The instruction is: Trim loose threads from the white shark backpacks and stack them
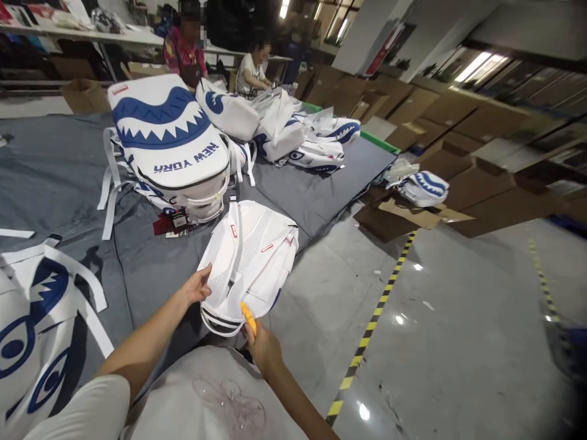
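A white backpack (270,269) lies at the table's edge with its straps and back panel facing up. Small red labels mark its straps. My left hand (199,285) grips the left side of this backpack, thumb apart from the fingers on its edge. Closed in my right hand (265,348) is a small orange tool (248,318), its tip over the lower part of the backpack near the looped handle; its exact kind is unclear. Just beyond stands a stack of white backpacks (174,131) with blue toothed prints and hanging tags.
More backpacks (298,134) are heaped farther along the grey-covered table (321,195); another with printed eyes (36,342) lies at left. Two people sit beyond the table. Cardboard boxes (477,165) line the right, and striped tape (376,311) crosses the floor.
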`<state>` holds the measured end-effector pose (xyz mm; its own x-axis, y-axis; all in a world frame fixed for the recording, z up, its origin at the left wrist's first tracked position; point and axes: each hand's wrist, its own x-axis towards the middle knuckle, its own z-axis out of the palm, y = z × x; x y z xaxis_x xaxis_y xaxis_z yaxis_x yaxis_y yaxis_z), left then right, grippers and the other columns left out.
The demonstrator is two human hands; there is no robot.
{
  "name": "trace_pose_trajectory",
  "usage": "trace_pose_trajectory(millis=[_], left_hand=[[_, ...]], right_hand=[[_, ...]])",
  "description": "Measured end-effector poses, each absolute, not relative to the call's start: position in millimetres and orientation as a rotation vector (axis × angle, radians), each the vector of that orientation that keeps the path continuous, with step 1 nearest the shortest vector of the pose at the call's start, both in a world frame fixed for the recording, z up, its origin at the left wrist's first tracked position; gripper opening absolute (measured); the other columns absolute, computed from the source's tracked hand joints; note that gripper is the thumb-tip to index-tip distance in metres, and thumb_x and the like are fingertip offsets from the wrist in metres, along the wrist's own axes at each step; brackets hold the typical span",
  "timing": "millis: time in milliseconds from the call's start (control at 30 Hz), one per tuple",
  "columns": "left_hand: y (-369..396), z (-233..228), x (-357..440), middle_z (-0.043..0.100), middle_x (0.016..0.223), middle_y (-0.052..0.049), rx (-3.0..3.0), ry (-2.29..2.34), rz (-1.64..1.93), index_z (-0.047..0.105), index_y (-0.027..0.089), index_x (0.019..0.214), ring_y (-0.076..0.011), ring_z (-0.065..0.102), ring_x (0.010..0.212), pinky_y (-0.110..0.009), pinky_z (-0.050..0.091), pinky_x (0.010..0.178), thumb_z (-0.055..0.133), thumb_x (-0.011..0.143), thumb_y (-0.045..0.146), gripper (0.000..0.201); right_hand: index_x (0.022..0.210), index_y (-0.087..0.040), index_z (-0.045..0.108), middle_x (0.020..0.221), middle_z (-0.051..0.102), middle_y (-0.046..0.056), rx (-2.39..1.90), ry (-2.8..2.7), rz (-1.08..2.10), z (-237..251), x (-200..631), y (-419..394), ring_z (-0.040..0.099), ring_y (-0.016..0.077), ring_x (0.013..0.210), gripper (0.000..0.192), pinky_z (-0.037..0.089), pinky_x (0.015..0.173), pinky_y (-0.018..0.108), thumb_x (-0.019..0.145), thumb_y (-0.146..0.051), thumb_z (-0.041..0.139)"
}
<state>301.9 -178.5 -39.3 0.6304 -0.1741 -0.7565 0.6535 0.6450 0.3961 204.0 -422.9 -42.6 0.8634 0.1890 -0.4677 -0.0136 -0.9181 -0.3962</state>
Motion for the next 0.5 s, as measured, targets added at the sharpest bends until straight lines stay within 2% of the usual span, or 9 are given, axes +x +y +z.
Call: trace_pose_trajectory(millis=[133, 267, 500], left_hand=[[-170.7, -43.7, 303.1, 0.057, 0.055, 0.003, 0.64, 0.685, -0.521, 0.057, 0.018, 0.087, -0.0065, 0.044, 0.031, -0.015, 0.036, 0.03, 0.047, 0.102, 0.038, 0.027], [-166.4, -49.8, 303.2, 0.063, 0.063, -0.002, 0.578, 0.645, -0.548, 0.061, 0.016, 0.096, -0.0122, 0.057, 0.04, -0.016, 0.035, 0.029, 0.047, 0.101, 0.043, 0.031], [-169.4, -66.5, 314.8, 0.071, 0.078, -0.009, 0.477, 0.589, -0.564, 0.064, 0.015, 0.106, -0.0139, 0.064, 0.051, -0.016, 0.035, 0.031, 0.038, 0.103, 0.049, 0.043]], right_hand=[[0.126, -0.017, 0.059, 0.099, 0.075, 0.008, -2.746, -0.088, 0.703, -41.1, 189.9, -437.0, 0.072, 0.0231, 0.088, 0.029, 0.042, 0.065, 0.027, 0.106, -0.029, 0.042], [0.107, -0.014, 0.06, 0.087, 0.072, 0.009, -2.867, 0.164, 0.761, -39.1, 170.2, -458.6, 0.072, 0.0247, 0.08, 0.029, 0.04, 0.06, 0.03, 0.107, -0.033, 0.039], [0.115, -0.012, 0.054, 0.098, 0.071, 0.012, -2.81, 0.423, 0.685, -58.2, 199.8, -431.4, 0.071, 0.0211, 0.087, 0.031, 0.043, 0.064, 0.028, 0.109, -0.036, 0.036]])
